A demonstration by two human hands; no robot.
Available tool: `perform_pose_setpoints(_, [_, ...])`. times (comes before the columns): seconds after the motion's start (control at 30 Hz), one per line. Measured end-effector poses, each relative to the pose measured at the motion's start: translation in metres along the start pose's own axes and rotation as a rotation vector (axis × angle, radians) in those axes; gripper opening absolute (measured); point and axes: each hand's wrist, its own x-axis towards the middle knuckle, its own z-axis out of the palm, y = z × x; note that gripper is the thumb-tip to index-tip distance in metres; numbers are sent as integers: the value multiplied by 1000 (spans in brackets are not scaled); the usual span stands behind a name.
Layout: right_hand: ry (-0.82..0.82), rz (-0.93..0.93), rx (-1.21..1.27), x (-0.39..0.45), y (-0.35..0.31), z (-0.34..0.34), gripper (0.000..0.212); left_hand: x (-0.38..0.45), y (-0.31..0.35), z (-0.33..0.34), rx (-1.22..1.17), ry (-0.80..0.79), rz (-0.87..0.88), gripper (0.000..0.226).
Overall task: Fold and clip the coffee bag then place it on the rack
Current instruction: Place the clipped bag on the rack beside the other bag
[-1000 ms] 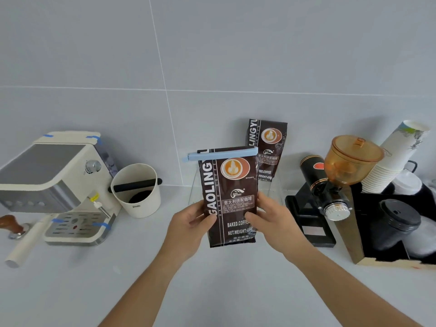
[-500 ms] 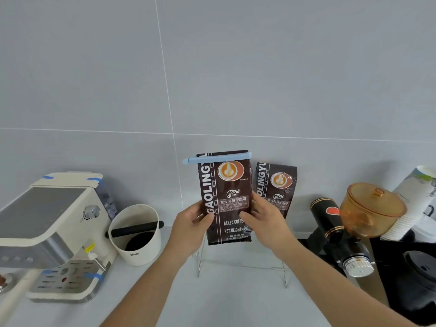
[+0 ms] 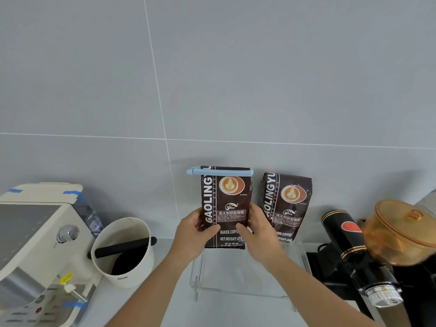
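A dark brown coffee bag (image 3: 226,204) stands upright, its folded top held by a light blue clip (image 3: 219,172). My left hand (image 3: 192,234) grips its lower left edge and my right hand (image 3: 259,230) its lower right edge. The bag's bottom sits at the back of a clear acrylic rack (image 3: 200,283), close to the wall. A second, matching coffee bag (image 3: 286,204) leans against the wall on the rack's right side, just beside my right hand.
A cream espresso machine (image 3: 35,244) stands at the left, with a white knock box (image 3: 125,253) beside it. On the right is a black coffee grinder (image 3: 349,246) with an amber hopper (image 3: 401,232). Grey tiled wall behind.
Both hands have carried the clipped bag away from me and up onto the rack, left of the second bag. My view has tilted upward toward the wall.
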Motion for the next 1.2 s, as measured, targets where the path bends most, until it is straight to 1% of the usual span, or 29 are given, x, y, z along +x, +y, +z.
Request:
perform_pose_setpoints(0.1, [20, 12, -29, 8, 10, 2, 57, 9, -7, 2, 24, -6, -6, 45])
perform_pose_setpoints(0.2, [26, 33, -79, 12, 16, 3, 58, 13, -13, 7, 33, -6, -2, 42])
perform_pose_setpoints(0.37, [31, 41, -158, 19, 15, 4, 60, 21, -18, 11, 1, 39, 18, 44])
perform_pose_setpoints(0.73, [91, 57, -212, 28, 12, 8, 58, 34, -25, 12, 54, 70, 40, 51])
perform_pose_setpoints(0.9, [95, 86, -255, 26, 6, 9, 49, 33, -20, 13, 98, 73, 14, 51])
perform_pose_setpoints(0.97, [92, 113, -236, 24, 4, 8, 46, 33, -18, 14, 137, 89, 5, 51])
perform_pose_setpoints(1.2, [64, 130, -200, 16, -4, 1, 33, 29, -8, 16, 326, 196, 15, 39])
